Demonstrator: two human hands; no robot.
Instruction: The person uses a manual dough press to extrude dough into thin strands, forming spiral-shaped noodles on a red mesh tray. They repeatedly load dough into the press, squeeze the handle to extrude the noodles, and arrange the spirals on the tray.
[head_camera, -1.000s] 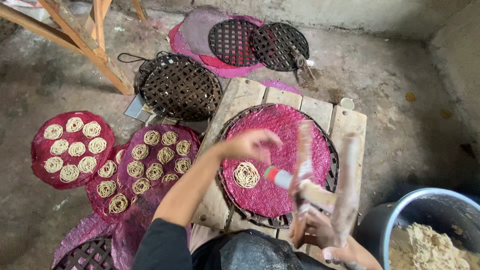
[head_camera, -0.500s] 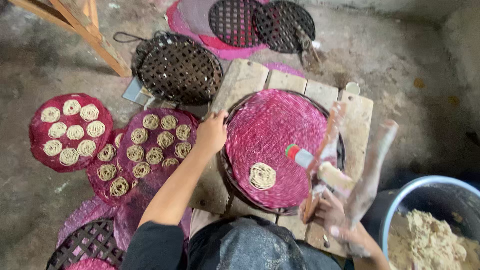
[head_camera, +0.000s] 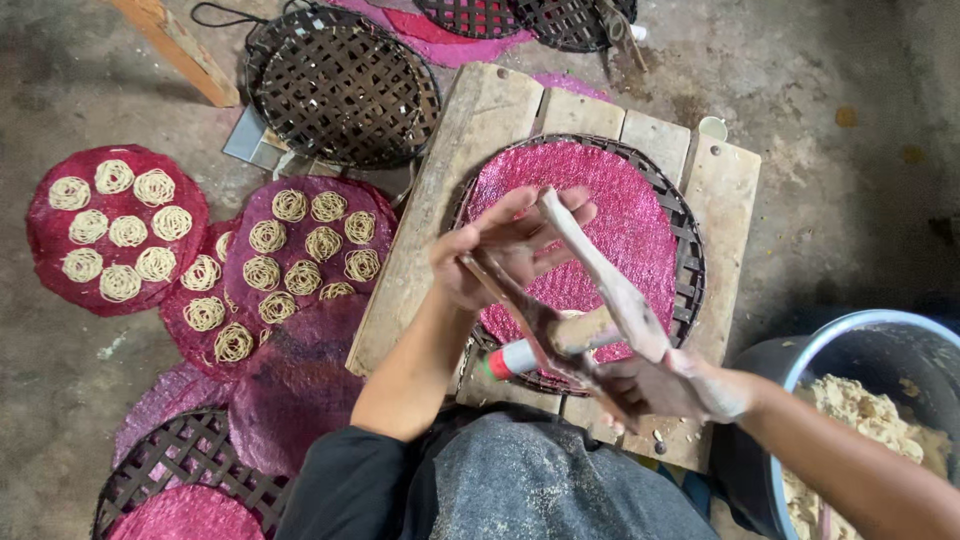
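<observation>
Wooden noodle press (head_camera: 590, 300), two-handled, held in both hands above the pink mesh mat (head_camera: 620, 200).

I read the press as rigid and moderately heavy: two long wooden levers hinged near a short barrel with a red-and-white end cap. My left hand (head_camera: 500, 250) has its fingers loosely curled round the upper ends of the handles, not clenched; my right hand (head_camera: 670, 385), dusted with dough, is clasped round the lower end near the hinge. The wood looks floury, so I judge it slippery; hold is best taken far out on the handles for leverage. The mat lies on a round woven tray (head_camera: 690, 260) on a plank table (head_camera: 720, 200). A dough bucket (head_camera: 860, 330) stands at my right.
</observation>
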